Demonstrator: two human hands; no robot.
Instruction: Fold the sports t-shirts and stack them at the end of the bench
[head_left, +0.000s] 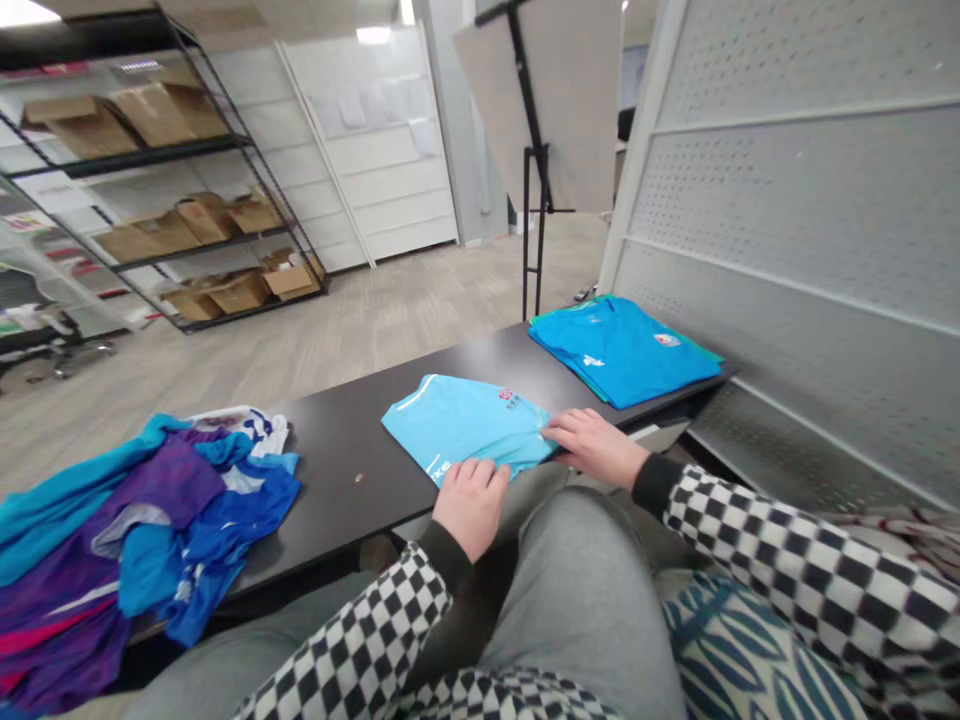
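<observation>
A folded light blue shirt (465,420) lies at the near edge of a dark table (352,450). My left hand (471,503) rests on the shirt's near corner with its fingers curled over the edge. My right hand (596,445) lies on the shirt's right end, fingers stretched flat and together. Both sleeves are black and white checks.
A stack of folded blue shirts (622,350) sits at the table's far right, by a grey perforated panel (810,220). A heap of unfolded blue and purple garments (135,530) covers the left end. Shelves with cardboard boxes (150,180) and a black stand (534,200) stand beyond.
</observation>
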